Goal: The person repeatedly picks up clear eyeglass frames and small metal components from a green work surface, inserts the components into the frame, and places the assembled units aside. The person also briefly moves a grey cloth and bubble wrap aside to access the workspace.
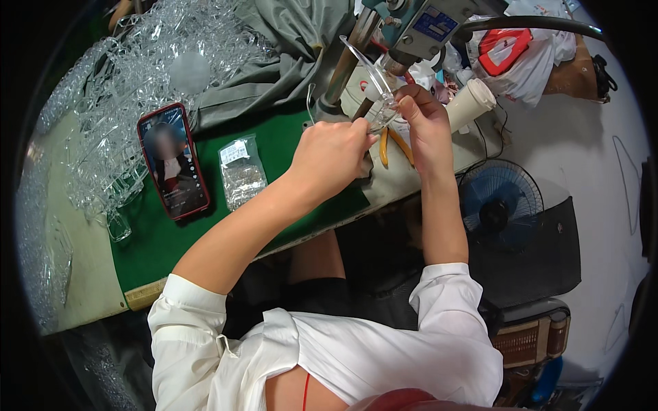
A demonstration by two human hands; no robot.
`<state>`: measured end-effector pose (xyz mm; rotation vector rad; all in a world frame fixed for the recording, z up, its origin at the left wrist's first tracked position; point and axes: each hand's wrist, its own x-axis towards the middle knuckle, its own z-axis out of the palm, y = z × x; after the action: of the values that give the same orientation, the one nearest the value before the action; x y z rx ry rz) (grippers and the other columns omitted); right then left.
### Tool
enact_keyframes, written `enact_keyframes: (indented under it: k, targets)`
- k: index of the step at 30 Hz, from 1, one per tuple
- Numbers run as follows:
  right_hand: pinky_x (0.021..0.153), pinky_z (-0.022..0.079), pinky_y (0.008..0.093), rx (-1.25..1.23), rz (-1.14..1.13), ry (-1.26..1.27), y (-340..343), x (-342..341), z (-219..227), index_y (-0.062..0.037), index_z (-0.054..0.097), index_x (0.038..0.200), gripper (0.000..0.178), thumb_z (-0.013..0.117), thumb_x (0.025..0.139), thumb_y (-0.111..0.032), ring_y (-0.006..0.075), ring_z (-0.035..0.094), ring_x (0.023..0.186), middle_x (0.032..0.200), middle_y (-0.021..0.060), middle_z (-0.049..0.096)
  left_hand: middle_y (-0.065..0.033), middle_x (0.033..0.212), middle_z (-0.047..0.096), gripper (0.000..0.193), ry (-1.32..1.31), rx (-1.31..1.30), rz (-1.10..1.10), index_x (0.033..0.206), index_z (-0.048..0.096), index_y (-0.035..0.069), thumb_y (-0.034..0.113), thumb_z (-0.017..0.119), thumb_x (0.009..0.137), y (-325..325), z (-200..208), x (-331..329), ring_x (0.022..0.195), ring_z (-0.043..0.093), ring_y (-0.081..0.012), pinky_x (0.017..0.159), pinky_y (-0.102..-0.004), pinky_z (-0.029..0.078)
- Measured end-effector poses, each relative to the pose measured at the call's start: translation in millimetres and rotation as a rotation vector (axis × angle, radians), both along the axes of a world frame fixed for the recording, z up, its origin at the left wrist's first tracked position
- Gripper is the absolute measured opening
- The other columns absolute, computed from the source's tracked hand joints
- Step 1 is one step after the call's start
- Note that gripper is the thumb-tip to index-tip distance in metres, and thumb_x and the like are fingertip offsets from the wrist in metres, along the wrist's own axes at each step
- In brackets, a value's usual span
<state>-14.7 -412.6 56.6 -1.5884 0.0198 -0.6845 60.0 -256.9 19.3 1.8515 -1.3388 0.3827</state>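
Note:
A clear plastic hanger (370,75) is held up in front of a blue and grey bench press machine (411,27). My right hand (425,123) pinches the hanger's lower end from the right. My left hand (332,154) is closed around its lower part from the left; what lies inside the fingers is hidden. Yellow-handled pliers (394,145) lie on the bench just below both hands.
A green mat (274,147) covers the bench. On it lie a red-cased phone (173,161) with a lit screen and a small clear bag of metal parts (241,171). A heap of clear hangers (137,89) fills the left. A blue fan (500,205) stands on the floor at right.

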Motion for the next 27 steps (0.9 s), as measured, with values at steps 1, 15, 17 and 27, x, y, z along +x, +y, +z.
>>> enact_keyframes:
  k: [1,15,17,27]
  targets:
    - [0.080,0.040,0.0232,-0.002,-0.009,-0.007,-6,2,0,-0.0029,0.063,0.091,0.015,0.069,0.085,-0.015,0.0077,0.054,0.083,0.086,-0.0021,0.061,-0.0145,0.061,0.058,0.023,-0.004,0.007,0.014,0.076,0.051,0.003,0.021,0.058,0.088,-6,1,1,0.056,0.058,-0.0351,0.051,-0.0444,0.044]
    - [0.098,0.040,0.0428,-0.029,0.252,-0.648,-31,-4,155,0.0041,0.046,0.128,0.046,0.050,0.093,-0.026,0.0305,0.049,0.118,0.122,0.0193,0.055,-0.0178,0.059,0.058,0.028,0.099,-0.040,0.031,0.073,0.054,0.000,0.022,0.057,0.090,-26,0,7,0.057,0.060,-0.0368,0.054,-0.0455,0.047]
    - [0.099,0.038,0.0442,-0.185,0.041,-0.706,-7,-1,131,0.0017,0.048,0.123,0.041,0.052,0.093,-0.025,0.0291,0.049,0.117,0.119,0.0144,0.056,-0.0182,0.059,0.059,0.027,0.110,-0.055,0.038,0.073,0.055,0.000,0.022,0.057,0.089,-25,-2,8,0.058,0.060,-0.0372,0.054,-0.0457,0.048]
    - [0.079,0.044,0.0318,-0.273,-0.186,-0.783,16,-3,120,0.0013,0.056,0.109,0.030,0.049,0.094,-0.024,0.0274,0.057,0.105,0.106,0.0151,0.063,-0.0176,0.065,0.061,0.022,0.139,-0.066,0.009,0.077,0.058,0.001,0.020,0.059,0.087,-18,-4,11,0.062,0.062,-0.0354,0.058,-0.0444,0.049]
